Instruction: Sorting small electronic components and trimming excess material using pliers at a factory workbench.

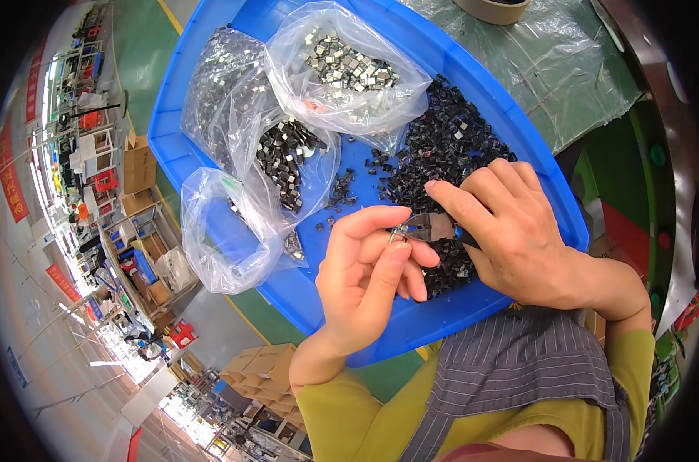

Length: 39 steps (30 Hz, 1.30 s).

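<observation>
Over the near part of a blue tray (553,181), my left hand (357,269) pinches a small shiny metal piece (397,231) between thumb and fingers; its exact kind is too small to tell. My right hand (515,227) is closed around a pair of pliers (442,226) with blue handles. The jaws point left and reach the piece at my left fingertips. Whether they grip it I cannot tell. Beneath and beyond both hands lies a loose heap of small black parts (449,142).
Clear plastic bags fill the tray's left side: one holds silvery square parts (349,65), another black parts (282,165). A crumpled bag (230,246) hangs over the left rim. Plastic sheeting (526,69) covers the surface beyond. Cardboard boxes (265,369) stand on the floor left.
</observation>
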### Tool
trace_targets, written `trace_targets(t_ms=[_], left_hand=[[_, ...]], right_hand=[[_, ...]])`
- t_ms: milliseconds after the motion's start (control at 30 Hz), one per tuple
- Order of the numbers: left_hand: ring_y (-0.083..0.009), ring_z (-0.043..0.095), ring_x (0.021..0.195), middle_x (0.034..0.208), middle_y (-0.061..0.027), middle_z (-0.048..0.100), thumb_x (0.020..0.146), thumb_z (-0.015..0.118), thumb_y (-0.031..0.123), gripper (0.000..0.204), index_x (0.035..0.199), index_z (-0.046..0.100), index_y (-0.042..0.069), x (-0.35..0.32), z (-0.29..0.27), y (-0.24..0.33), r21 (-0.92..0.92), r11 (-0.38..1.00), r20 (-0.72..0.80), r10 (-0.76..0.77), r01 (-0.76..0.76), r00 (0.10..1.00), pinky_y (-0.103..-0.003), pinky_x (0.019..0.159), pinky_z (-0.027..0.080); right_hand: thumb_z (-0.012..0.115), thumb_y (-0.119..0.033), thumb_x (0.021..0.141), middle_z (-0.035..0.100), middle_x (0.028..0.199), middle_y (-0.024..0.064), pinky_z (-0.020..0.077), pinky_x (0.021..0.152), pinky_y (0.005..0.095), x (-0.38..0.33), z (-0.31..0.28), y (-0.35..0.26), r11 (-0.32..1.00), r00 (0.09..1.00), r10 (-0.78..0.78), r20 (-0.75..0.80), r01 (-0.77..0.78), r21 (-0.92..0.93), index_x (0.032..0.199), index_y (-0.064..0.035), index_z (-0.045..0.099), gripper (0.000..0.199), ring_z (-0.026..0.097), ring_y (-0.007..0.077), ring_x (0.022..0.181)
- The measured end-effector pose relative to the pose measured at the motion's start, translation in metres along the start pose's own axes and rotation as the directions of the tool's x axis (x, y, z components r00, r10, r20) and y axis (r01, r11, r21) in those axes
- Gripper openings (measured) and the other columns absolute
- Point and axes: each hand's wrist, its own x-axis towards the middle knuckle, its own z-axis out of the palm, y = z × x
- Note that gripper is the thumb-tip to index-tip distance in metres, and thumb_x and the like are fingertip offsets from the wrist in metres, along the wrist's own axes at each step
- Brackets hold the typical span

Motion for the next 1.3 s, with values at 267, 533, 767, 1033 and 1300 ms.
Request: trace_targets(t_ms=[267,533,767,1033,1300], left_hand=[[-0.011,0.063,0.064,0.094,-0.0166,0.07,0.102,0.047,0.002,0.03,0.132,0.042,-0.005,-0.0004,0.0035,-0.0037,0.173,0.98,-0.047,0.103,-0.094,0.994,-0.022,0.057,0.051],[-0.0115,0.064,0.064,0.093,-0.0165,0.07,0.102,0.048,0.001,0.029,0.13,0.043,-0.005,0.0004,0.0044,-0.0029,0.218,0.972,-0.04,0.101,-0.09,0.994,-0.022,0.057,0.051],[-0.012,0.065,0.064,0.091,-0.0159,0.07,0.101,0.049,0.001,0.027,0.127,0.045,-0.005,-0.0006,0.0041,-0.0029,0.215,0.972,-0.03,0.105,-0.096,0.994,-0.023,0.057,0.052],[-0.0156,0.068,0.071,0.093,-0.0167,0.069,0.101,0.047,0.0,0.027,0.128,0.044,-0.005,-0.0026,0.0065,0.0019,0.15,0.988,-0.029,0.04,-0.035,0.999,-0.026,0.063,0.056],[-0.0154,0.068,0.073,0.094,-0.0162,0.068,0.101,0.046,-0.001,0.031,0.131,0.042,-0.004,-0.0017,0.0046,0.0002,0.102,0.995,-0.007,0.01,-0.009,1.0,-0.025,0.065,0.056]], right_hand=[[0.07,0.004,0.061,0.052,0.089,0.0081,0.0383,0.073,0.0401,-0.0002,0.0017,0.0003,1.0,1.0,0.004,-0.008,-0.004,-0.012,0.12,-0.0038,0.061,0.061,0.052,0.0285,0.083],[0.071,0.002,0.06,0.051,0.088,0.008,0.0378,0.073,0.0407,-0.0017,0.0008,0.0005,1.0,1.0,0.016,0.009,-0.016,-0.007,0.118,-0.004,0.06,0.059,0.051,0.0284,0.082],[0.072,0.002,0.058,0.05,0.085,0.0088,0.038,0.07,0.0407,-0.0029,-0.0005,-0.0003,1.0,0.998,0.008,0.066,-0.009,0.026,0.108,-0.004,0.06,0.052,0.052,0.0295,0.081],[0.075,0.0,0.067,0.053,0.087,0.0101,0.0403,0.07,0.0405,-0.0072,-0.0001,-0.0015,0.976,0.979,0.037,0.199,-0.078,0.204,0.106,-0.0031,0.058,0.042,0.054,0.0303,0.082],[0.076,-0.002,0.068,0.051,0.089,0.0103,0.0392,0.073,0.04,-0.0044,0.0028,-0.0017,0.995,0.994,0.033,0.101,-0.043,0.095,0.113,-0.0026,0.057,0.049,0.052,0.0297,0.084]])
